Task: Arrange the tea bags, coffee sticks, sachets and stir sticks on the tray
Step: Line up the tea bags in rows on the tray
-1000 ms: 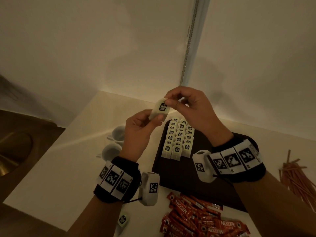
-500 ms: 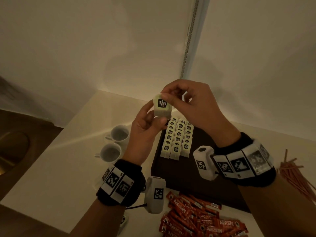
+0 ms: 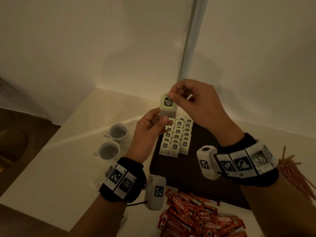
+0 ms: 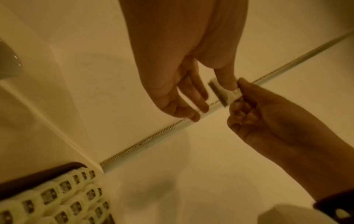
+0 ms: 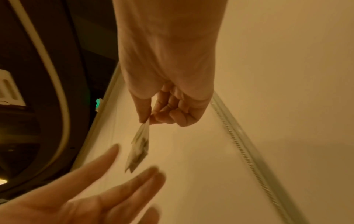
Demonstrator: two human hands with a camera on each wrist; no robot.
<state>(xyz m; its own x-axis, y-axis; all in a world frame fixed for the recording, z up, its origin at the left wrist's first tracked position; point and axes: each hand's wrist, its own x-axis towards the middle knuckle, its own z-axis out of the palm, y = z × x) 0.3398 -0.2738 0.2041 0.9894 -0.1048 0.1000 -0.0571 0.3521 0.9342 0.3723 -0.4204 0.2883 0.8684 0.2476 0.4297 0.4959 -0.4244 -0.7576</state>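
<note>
**What I can't make out from here**

The left hand [image 3: 147,134] covers the tea bag rows [image 3: 177,137] at the tray's [image 3: 188,177] far left corner. The coffee sticks [image 3: 196,214] run off my bottom edge, the stir sticks [image 3: 290,171] off the right. In the right wrist view the held tea bags [image 5: 138,150] and the left hand's fingers [image 5: 145,178] smear, and I can't count the packets.

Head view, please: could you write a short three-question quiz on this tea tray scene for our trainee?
1. True or false: the stir sticks lie on the tray.
2. The right hand pinches the tea bag at: A) its top edge B) its bottom edge C) no point at all.
3. Fill in: the two white cups stand to the ___ of the tray.
Key: 1 false; 2 A; 3 left.
</note>
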